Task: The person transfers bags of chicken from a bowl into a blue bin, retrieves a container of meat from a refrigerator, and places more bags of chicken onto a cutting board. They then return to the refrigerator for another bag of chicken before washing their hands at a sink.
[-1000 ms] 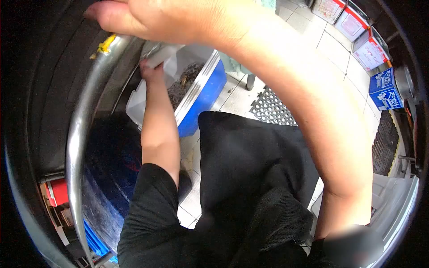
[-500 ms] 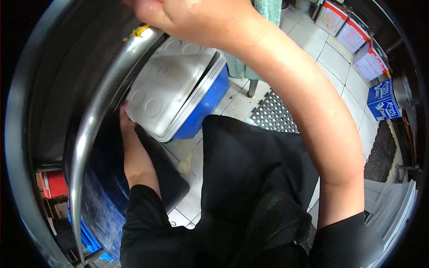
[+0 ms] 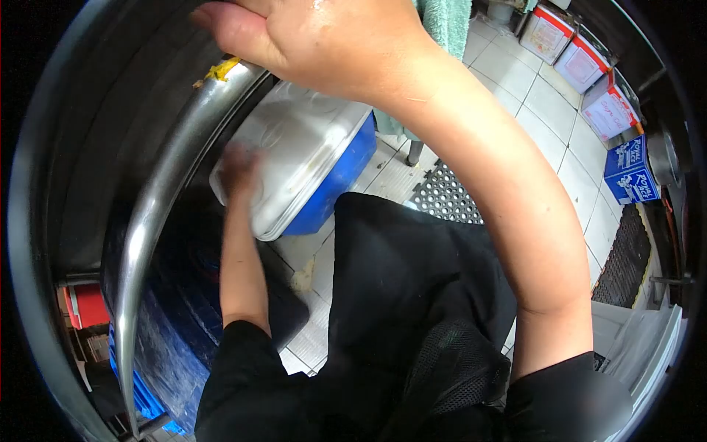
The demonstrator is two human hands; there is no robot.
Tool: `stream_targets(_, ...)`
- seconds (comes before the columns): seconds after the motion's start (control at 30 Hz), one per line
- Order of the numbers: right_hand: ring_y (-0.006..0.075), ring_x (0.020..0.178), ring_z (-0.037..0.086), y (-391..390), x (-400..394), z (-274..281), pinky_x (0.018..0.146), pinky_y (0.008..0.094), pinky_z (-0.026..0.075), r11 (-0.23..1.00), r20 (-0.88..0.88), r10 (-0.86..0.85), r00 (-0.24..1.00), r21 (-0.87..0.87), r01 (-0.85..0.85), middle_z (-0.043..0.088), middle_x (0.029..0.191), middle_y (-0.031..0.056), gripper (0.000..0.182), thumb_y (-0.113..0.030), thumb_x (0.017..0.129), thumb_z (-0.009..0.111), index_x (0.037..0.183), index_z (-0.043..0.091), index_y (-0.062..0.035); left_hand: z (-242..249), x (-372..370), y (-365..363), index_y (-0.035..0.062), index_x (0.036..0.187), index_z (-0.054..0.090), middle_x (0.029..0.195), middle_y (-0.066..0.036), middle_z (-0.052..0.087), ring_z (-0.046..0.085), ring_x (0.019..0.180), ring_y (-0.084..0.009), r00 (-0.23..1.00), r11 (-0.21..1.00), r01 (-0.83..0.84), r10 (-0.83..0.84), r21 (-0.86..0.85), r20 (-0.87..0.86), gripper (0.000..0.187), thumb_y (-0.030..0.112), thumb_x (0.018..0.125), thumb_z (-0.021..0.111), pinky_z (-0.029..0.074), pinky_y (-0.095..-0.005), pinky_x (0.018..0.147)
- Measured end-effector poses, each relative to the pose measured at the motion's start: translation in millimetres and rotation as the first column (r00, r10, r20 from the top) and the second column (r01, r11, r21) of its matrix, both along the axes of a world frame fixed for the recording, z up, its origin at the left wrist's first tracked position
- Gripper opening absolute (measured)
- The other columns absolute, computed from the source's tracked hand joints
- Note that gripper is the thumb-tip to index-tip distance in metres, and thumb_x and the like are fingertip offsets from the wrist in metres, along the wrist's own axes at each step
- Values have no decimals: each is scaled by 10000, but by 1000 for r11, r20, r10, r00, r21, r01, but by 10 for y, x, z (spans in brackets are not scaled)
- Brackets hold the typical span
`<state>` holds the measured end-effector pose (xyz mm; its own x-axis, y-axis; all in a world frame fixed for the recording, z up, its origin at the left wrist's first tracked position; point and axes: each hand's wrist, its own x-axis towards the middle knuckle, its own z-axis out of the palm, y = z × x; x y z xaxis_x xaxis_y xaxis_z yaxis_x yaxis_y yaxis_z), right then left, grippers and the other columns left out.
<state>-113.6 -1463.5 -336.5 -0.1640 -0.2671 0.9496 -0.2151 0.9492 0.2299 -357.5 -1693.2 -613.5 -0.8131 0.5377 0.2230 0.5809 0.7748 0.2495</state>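
A blue cooler box (image 3: 333, 173) with a white lid (image 3: 313, 136) stands on the floor under the curve of a steel rail (image 3: 158, 173). My left hand (image 3: 241, 168) is over the near left part of the lid, smeared by motion, so its fingers cannot be made out. My right hand (image 3: 317, 37) is closed on the top end of the rail, next to a scrap of yellow tape (image 3: 223, 68); the frame's upper edge cuts off part of its fingers. The lid lies down along the box's rim.
A large dark blue container (image 3: 166, 324) is beside my left arm. On the right stand several white tins with red rims (image 3: 610, 107) and a blue carton (image 3: 632, 171). A perforated mat (image 3: 449, 193) lies on the tiles. A green towel (image 3: 445, 33) hangs beyond.
My left hand has moved from the lid's left corner up and right over its top. The dark gap beneath the lid has closed. My right hand stays on the rail.
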Motion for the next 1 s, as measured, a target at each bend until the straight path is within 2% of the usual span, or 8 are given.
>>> stream_targets(0.03, 259, 475, 575, 6, -30, -6, 447, 386, 456, 996, -53, 90, 995, -19, -91, 550, 513, 65, 292, -212, 837, 539, 570, 571, -98, -63, 414, 265, 138, 1402, 332, 1486, -108, 242, 205, 1362, -345, 998, 968, -60, 66, -242, 16, 719, 608, 860, 376, 163, -563, 1072)
stream_targets(0.2, 263, 481, 583, -55, 110, 46, 472, 417, 465, 990, 174, -104, 979, -73, 118, 569, 523, 55, 274, -243, 814, 568, 573, 583, -113, -104, 395, 328, 191, 1410, 328, 1508, -90, 190, 150, 1386, -317, 995, 974, -103, 104, -204, -3, 695, 626, 868, 329, 104, -598, 1064)
stream_targets(0.3, 182, 551, 582, -118, 65, -14, 533, 339, 430, 960, 242, -2, 970, -271, 69, 539, 492, 22, 291, -335, 709, 636, 489, 599, -148, 363, 620, 367, 169, 1388, 366, 1361, -162, 433, 407, 1243, -372, 932, 990, -46, 89, -131, 350, 651, 579, 883, 360, 296, -498, 1028)
stream_targets(0.43, 198, 591, 558, -109, 152, 83, 627, 330, 433, 941, 257, 46, 965, -335, 45, 524, 514, 4, 218, -275, 669, 671, 513, 593, -145, 633, 782, 188, 145, 1364, 391, 1333, -178, 453, 428, 1220, -376, 924, 996, 3, 30, -87, 382, 608, 511, 879, 417, 321, -483, 1013)
stream_targets(0.57, 235, 784, 586, -74, 501, 318, 823, 391, 439, 916, 607, 160, 778, -385, 113, 598, 750, 44, 123, -243, 648, 670, 689, 643, -130, 1040, 1722, 70, 113, 1331, 424, 1296, -199, 480, 456, 1189, -381, 919, 993, 114, -119, 34, 375, 554, 420, 875, 493, 354, -464, 992)
stream_targets(0.7, 293, 1194, 448, -115, 1413, 665, 985, 410, 367, 868, 731, 350, 586, -488, 91, 470, 1315, 92, 441, -183, 703, 676, 1130, 591, -115, 1430, 2689, -128, 77, 1254, 487, 1285, -224, 477, 433, 1205, -379, 888, 959, 277, -278, 57, 366, 482, 322, 849, 580, 367, -454, 983)
stream_targets(0.9, 297, 1018, 589, 265, 3505, 597, 864, 382, 467, 588, 808, 589, -28, -404, 700, 614, 1125, 136, 365, -287, 846, 549, 1181, 574, -146, 2784, 3606, -369, 55, 1123, 586, 1086, -159, 616, 594, 983, -308, 575, 926, 367, -152, -88, 804, 411, 348, 836, 608, 462, -382, 848)
stream_targets(1.0, 310, 936, 618, 586, 4134, 544, 828, 389, 482, 529, 780, 620, -88, -332, 781, 654, 1018, 135, 349, -314, 847, 535, 1153, 589, -157, 3353, 3768, -244, 66, 1105, 604, 1035, -146, 641, 622, 912, -283, 513, 926, 376, -175, -36, 840, 386, 339, 833, 621, 481, -365, 802)
